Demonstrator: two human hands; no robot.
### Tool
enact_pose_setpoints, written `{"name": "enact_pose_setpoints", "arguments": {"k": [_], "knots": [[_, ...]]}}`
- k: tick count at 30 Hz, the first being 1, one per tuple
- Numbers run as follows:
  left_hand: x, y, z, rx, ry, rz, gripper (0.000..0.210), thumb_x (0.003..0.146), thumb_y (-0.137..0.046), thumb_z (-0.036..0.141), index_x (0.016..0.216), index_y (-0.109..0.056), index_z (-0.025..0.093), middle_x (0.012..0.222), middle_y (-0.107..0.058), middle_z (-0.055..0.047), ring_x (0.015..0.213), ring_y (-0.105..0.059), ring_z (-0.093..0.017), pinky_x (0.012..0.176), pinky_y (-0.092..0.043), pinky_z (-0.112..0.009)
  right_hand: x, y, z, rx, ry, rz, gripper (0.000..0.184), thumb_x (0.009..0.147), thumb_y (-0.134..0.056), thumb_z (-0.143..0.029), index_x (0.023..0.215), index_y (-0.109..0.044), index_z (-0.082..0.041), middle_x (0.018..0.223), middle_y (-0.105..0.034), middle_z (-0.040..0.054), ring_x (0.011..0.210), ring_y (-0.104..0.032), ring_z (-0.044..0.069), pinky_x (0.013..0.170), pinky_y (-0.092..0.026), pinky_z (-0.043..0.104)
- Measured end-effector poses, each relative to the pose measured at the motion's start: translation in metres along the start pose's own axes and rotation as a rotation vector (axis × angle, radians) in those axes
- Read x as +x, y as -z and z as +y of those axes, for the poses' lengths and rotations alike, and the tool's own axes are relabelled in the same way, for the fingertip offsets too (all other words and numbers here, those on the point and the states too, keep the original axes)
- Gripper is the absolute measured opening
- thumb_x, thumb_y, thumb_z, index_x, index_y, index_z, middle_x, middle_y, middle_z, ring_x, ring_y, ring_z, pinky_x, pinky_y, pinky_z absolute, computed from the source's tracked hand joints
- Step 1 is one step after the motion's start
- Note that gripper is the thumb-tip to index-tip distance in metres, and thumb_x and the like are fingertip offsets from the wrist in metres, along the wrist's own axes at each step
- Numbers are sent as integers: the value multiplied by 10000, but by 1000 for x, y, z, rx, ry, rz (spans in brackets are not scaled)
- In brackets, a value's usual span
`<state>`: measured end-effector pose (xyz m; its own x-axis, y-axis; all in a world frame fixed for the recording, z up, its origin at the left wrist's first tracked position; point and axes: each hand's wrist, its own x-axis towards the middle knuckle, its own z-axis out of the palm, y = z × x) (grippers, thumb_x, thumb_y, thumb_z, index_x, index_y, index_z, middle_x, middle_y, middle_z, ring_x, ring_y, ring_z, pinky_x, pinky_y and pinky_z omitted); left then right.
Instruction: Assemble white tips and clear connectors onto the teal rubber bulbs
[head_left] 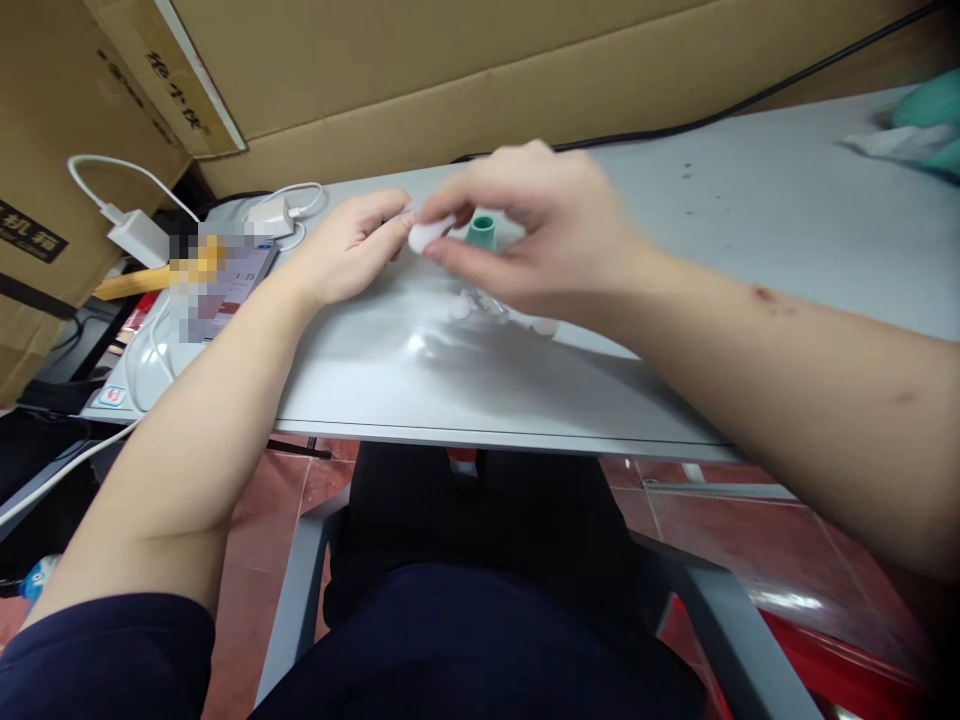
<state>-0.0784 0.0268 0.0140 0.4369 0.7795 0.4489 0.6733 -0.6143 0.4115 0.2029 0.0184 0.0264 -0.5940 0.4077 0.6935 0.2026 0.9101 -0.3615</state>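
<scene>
My right hand pinches a small white rounded piece between thumb and fingers, slightly blurred. Close against it, the fingertips of my left hand are pressed together; what they hold, if anything, is too small to make out. Behind the right thumb, a green hollow cone-shaped piece stands upright on the table, partly covered by that hand. Several small white and clear bits lie below the right palm, and one more white piece rests under the wrist.
The grey-white table has cardboard along its back. At the left are a phone, a yellow handle, white chargers and cables. A black cable runs along the back; a teal item sits far right.
</scene>
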Motion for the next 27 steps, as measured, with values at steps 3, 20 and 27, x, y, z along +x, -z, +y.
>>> {"name": "enact_pose_setpoints", "arguments": {"k": [3,20,27], "knots": [[-1,1,8,-40,-10,-26,512,1215,-587,723,923,-615,303,876,-679,-59,843,-669,-289,876,-593,-478,3,7,16,112,-52,191,133,1037,-871,-464,1003,-848,-338,1161,-990,60,1037,-892,300,1007,-654,505],[-2,4,29,-64,-48,-65,515,1204,-605,777,982,-625,313,970,-760,-101,1028,-773,-335,1058,-659,-503,4,2,26,191,-148,98,202,987,-918,-487,999,-780,-340,1190,-957,106,983,-822,325,854,-635,507],[-3,4,22,-23,-113,-66,459,1215,-600,682,1059,-751,278,1036,-811,-107,998,-778,-311,983,-645,-476,2,1,29,240,-144,79,50,1020,-937,-290,1044,-894,-295,1163,-962,72,1030,-866,288,919,-696,458]]}}
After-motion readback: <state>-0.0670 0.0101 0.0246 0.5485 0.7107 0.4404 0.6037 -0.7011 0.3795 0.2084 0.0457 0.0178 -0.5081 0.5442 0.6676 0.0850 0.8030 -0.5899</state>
